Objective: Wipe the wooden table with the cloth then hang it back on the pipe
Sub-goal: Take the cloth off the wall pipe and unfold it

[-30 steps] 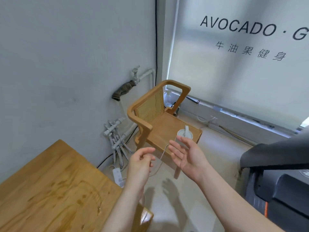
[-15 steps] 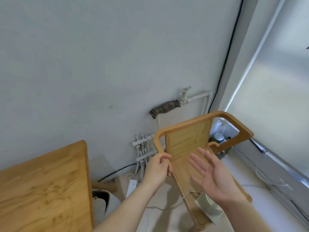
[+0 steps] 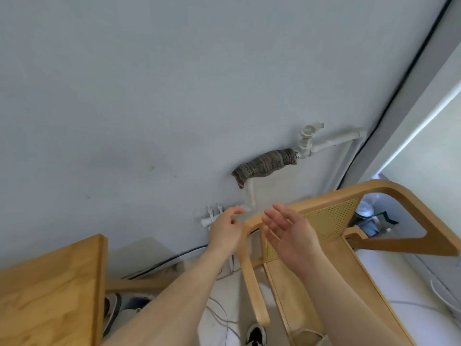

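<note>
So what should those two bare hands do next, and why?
Probably reach up and grip the brown striped cloth wrapped round the white wall pipe. Both the left hand and right hand are empty and below it, and wiping the wooden table needs it.

Pale grey wall [image 3: 124, 96], cane-backed wooden chair [image 3: 329, 218], white floor [image 3: 399, 283], bright window [image 3: 446, 121] at right

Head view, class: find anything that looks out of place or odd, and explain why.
The dark striped cloth stands out: it is bunched along the white wall pipe, covering that stretch and drooping at its left end. A rag on plumbing looks odd; nothing seems spilled or broken.
</note>
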A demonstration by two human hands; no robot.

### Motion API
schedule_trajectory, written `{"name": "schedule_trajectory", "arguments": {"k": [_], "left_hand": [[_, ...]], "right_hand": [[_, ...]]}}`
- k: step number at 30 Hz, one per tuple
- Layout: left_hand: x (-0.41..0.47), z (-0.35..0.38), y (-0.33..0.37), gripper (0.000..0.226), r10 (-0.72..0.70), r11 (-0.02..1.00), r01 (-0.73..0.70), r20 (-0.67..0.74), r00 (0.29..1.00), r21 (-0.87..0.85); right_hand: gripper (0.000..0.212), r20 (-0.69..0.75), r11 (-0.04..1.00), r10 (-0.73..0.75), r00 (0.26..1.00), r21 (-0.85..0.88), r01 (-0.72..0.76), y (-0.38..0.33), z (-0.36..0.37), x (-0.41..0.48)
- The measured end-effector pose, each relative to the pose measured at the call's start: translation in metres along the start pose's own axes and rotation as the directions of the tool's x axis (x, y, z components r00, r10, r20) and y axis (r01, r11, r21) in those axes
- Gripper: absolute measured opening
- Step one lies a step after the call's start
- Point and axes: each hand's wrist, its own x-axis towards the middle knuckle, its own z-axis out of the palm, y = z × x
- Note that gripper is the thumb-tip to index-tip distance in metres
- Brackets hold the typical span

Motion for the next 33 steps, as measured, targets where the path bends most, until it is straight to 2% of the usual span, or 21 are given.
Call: {"name": "schedule_trajectory", "arguments": {"k": [3,5,9,11,13,14,15,16,17,18,19,20,22,25,27,28,30,32,33], "left_hand": [[0.066,0.01,-0.008,0.043,0.013,0.997,-0.021,0.096,0.995,0.079],[0.106,0.016,-0.013,0.044,-0.025,0.997,0.014,0.127,0.992,0.082],[0.168,0.043,-0.025,0.053,-0.105,0.994,0.108,0.129,0.986,-0.02],[0.183,0.054,-0.024,0.053,-0.162,0.974,0.177,0.115,0.98,-0.14],[0.19,0.054,-0.018,0.049,-0.14,0.965,0.15,0.061,0.988,-0.214],[0.189,0.051,-0.013,0.047,-0.116,0.963,0.121,0.034,0.993,-0.242],[0.186,0.046,-0.008,0.047,-0.089,0.959,0.09,0.017,0.996,-0.268],[0.18,0.039,-0.002,0.047,-0.061,0.96,0.063,0.017,0.998,-0.273],[0.172,0.033,0.005,0.046,-0.036,0.964,0.043,0.032,0.999,-0.262],[0.164,0.026,0.011,0.046,-0.02,0.967,0.033,0.052,0.998,-0.251],[0.155,0.02,0.017,0.046,-0.004,0.968,0.019,0.061,0.998,-0.249],[0.147,0.014,0.024,0.047,0.021,0.968,-0.006,0.055,0.998,-0.252],[0.13,0.002,0.038,0.05,0.075,0.964,-0.064,0.032,0.997,-0.259],[0.103,-0.017,0.063,0.049,0.124,0.943,-0.126,-0.027,0.992,-0.308],[0.084,-0.03,0.078,0.041,0.153,0.917,-0.162,-0.054,0.987,-0.364],[0.075,-0.039,0.085,0.037,0.162,0.903,-0.175,-0.065,0.985,-0.393],[0.058,-0.057,0.097,0.027,0.137,0.872,-0.155,-0.072,0.988,-0.465],[0.037,-0.075,0.106,0.018,0.101,0.838,-0.107,-0.04,0.994,-0.535],[0.026,-0.083,0.109,0.015,0.087,0.822,-0.085,-0.024,0.996,-0.563]], "right_hand": [[0.017,-0.027,0.997,-0.028,0.999,-0.075,0.026,-0.004,0.015,0.056],[0.02,-0.053,0.996,-0.024,0.998,-0.092,0.019,-0.005,0.02,0.085],[0.022,-0.078,0.995,0.039,0.996,-0.084,-0.046,-0.001,0.029,0.128],[0.021,-0.109,0.991,0.033,0.994,-0.128,-0.047,-0.001,0.034,0.141],[0.026,-0.123,0.971,-0.025,0.992,-0.239,-0.005,-0.003,0.033,0.151],[0.037,-0.101,0.917,-0.092,0.991,-0.397,0.044,-0.003,0.03,0.155],[0.053,-0.011,0.781,-0.184,0.983,-0.608,0.139,-0.004,0.029,0.157],[0.069,0.142,0.563,-0.248,0.958,-0.784,0.262,-0.003,0.029,0.157],[0.08,0.282,0.337,-0.278,0.918,-0.867,0.368,-0.001,0.033,0.156],[0.085,0.379,0.165,-0.291,0.878,-0.884,0.437,0.0,0.036,0.156],[0.085,0.421,0.08,-0.295,0.858,-0.884,0.461,-0.001,0.041,0.153],[0.081,0.428,0.042,-0.315,0.847,-0.885,0.463,-0.004,0.046,0.15],[0.062,0.441,-0.033,-0.411,0.798,-0.882,0.471,-0.013,0.052,0.14],[0.034,0.531,-0.12,-0.498,0.685,-0.825,0.552,-0.032,0.069,0.116],[0.026,0.549,-0.103,-0.518,0.655,-0.801,0.59,-0.044,0.079,0.094],[0.023,0.537,-0.056,-0.514,0.669,-0.799,0.599,-0.05,0.084,0.081],[0.015,0.49,0.116,-0.452,0.745,-0.796,0.594,-0.06,0.09,0.054],[0.008,0.471,0.346,-0.318,0.823,-0.751,0.563,-0.067,0.094,0.025],[0.006,0.479,0.449,-0.258,0.839,-0.71,0.543,-0.067,0.096,0.012]]}}
